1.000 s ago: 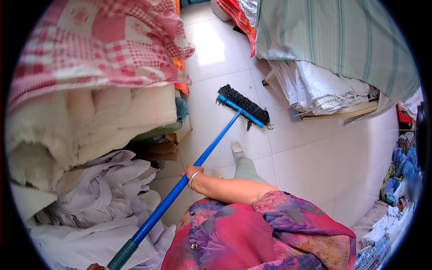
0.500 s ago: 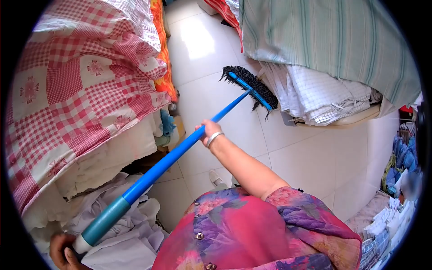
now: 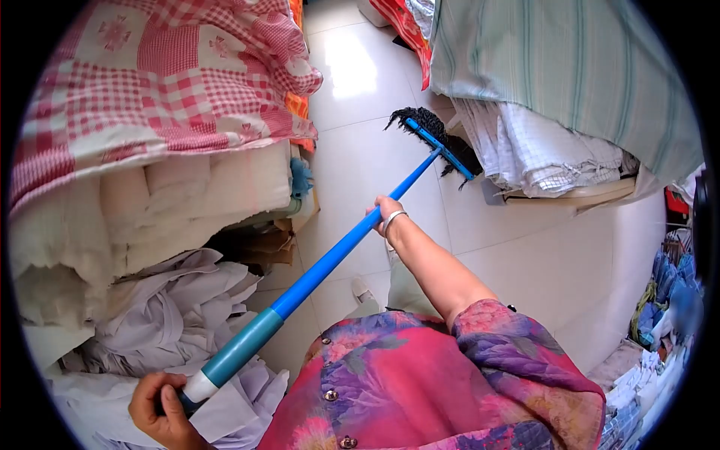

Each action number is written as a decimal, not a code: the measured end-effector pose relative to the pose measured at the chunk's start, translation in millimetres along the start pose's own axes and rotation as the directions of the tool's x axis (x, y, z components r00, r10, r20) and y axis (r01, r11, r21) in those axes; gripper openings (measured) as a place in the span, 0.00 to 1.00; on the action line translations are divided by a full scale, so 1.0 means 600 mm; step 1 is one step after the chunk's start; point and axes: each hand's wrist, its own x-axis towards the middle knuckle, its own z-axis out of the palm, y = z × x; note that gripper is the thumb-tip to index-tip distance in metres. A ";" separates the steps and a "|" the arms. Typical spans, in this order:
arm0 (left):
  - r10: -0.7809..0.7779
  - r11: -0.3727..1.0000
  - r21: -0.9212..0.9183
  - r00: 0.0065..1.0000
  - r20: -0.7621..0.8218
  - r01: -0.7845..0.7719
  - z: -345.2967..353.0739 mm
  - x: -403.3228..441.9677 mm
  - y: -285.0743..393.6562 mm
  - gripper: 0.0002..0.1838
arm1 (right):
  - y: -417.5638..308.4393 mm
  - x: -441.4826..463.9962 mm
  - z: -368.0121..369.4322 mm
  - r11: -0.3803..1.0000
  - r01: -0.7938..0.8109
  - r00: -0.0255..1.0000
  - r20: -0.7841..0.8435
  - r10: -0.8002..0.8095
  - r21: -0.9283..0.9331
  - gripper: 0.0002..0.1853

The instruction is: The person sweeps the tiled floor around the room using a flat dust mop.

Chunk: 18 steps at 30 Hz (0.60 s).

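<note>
Pale tiled flr [image 3: 517,262] w/ blk mop head [image 3: 424,123], its blue bar [image 3: 454,160] & a lt-colored shoe [image 3: 361,289] on it

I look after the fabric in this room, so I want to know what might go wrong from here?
The mop head is close to the white cloths at right; its strands might snag or dirty them. The left hand grips the handle near its end, beside loose pale fabric that a swing might disturb.

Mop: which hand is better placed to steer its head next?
Right, probably: the right hand grips the blue pole nearer the mop head, while the left hand holds the far end.
</note>
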 end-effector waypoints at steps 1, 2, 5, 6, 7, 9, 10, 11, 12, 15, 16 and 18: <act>0.005 1.000 -0.003 1.000 0.004 -0.005 -0.007 -0.005 -0.005 0.06 | 0.006 -0.005 -0.005 1.000 0.004 1.000 -0.017 -0.005 -0.031 0.10; 0.021 1.000 0.003 0.999 -0.047 -0.021 -0.016 -0.008 -0.012 0.06 | 0.011 -0.015 -0.006 0.998 0.004 0.999 -0.033 -0.006 -0.064 0.10; 0.057 0.998 -0.022 0.991 -0.121 -0.060 -0.045 -0.018 -0.027 0.07 | 0.043 -0.040 -0.014 0.998 0.020 0.999 -0.046 -0.023 -0.057 0.11; 0.041 0.999 0.009 0.989 -0.141 -0.040 -0.058 -0.026 -0.028 0.07 | 0.055 -0.054 -0.017 0.998 0.014 0.999 -0.045 -0.017 -0.058 0.11; 0.024 0.999 0.038 0.987 -0.162 -0.018 -0.075 -0.031 -0.032 0.07 | 0.074 -0.057 -0.019 0.998 0.018 0.999 -0.049 -0.020 -0.054 0.11; -0.020 0.999 0.032 0.992 -0.123 0.024 -0.109 -0.041 -0.037 0.07 | 0.116 -0.064 -0.020 0.999 -0.033 0.997 -0.067 0.031 -0.034 0.11; -0.057 0.997 0.035 0.990 -0.127 0.062 -0.134 -0.049 -0.046 0.07 | 0.136 -0.077 -0.018 0.998 -0.047 0.997 -0.057 0.045 -0.043 0.11; -0.095 0.994 0.038 0.987 -0.129 0.100 -0.160 -0.057 -0.054 0.07 | 0.159 -0.092 -0.017 0.997 -0.063 0.997 -0.047 0.061 -0.053 0.11; -0.105 0.991 0.070 0.982 -0.155 0.117 -0.167 -0.062 -0.034 0.08 | 0.185 -0.103 -0.014 0.993 -0.091 0.994 -0.068 0.086 -0.075 0.11; -0.077 0.995 0.063 0.996 -0.045 0.080 -0.195 -0.075 0.009 0.09 | 0.224 -0.133 0.001 0.983 -0.163 0.984 -0.084 0.156 -0.089 0.10; -0.104 0.991 0.088 0.994 0.025 0.101 -0.199 -0.075 0.012 0.09 | 0.221 -0.139 0.006 0.975 -0.206 0.977 -0.080 0.200 -0.084 0.10; -0.133 0.985 0.121 0.987 0.092 0.121 -0.197 -0.077 0.017 0.10 | 0.199 -0.142 0.010 0.969 -0.230 0.972 -0.075 0.223 -0.092 0.09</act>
